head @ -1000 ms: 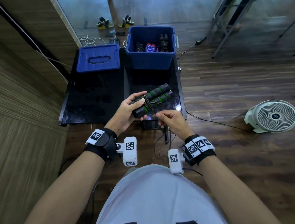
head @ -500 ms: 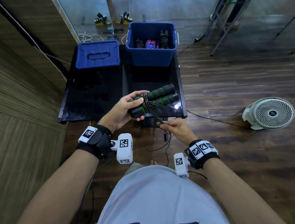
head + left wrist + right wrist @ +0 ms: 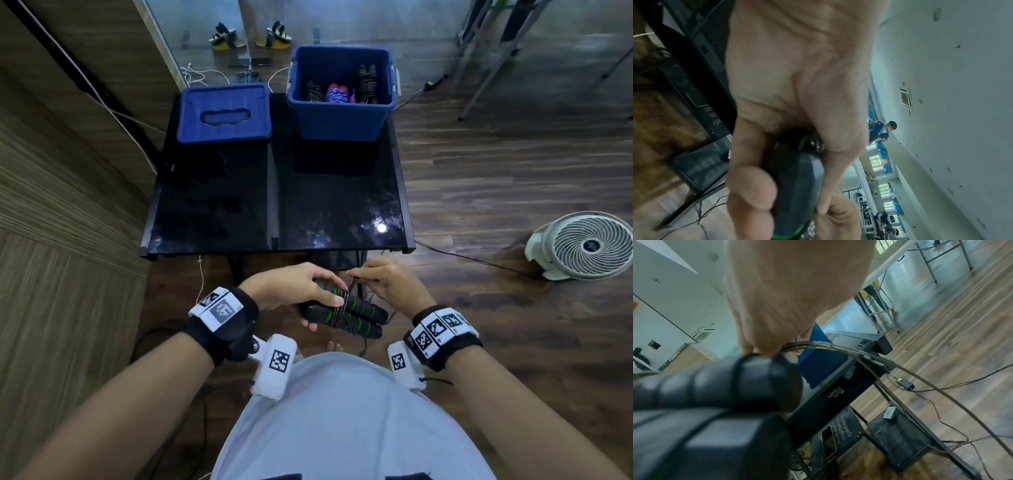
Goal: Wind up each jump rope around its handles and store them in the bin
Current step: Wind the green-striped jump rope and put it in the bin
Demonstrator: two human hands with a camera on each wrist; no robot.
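a person stands before a black counter (image 3: 212,192) and winds a jump rope, the paired handles (image 3: 346,317) held low, short of the counter's near edge, above the floor. the left hand (image 3: 294,291) is curled round the two black, green-ringed foam handles, thumb and fingers clamping them side by side so the coils already laid across their middle do not slip. the right hand (image 3: 387,284) pinches the free cord (image 3: 838,348) just beside the coils, apparently to keep it taut as another turn goes on; from the right wrist view the cord arcs away loose toward the floor, so some length seems left to wind. at the counter's far right an open blue bin (image 3: 339,120) already holds several wound ropes, among them a purple bundle (image 3: 337,93), and its lid (image 3: 224,113) lies flat beside it on the left, leaving the mouth free for this rope. a white fan (image 3: 589,245) sits on the wooden floor well to the right.
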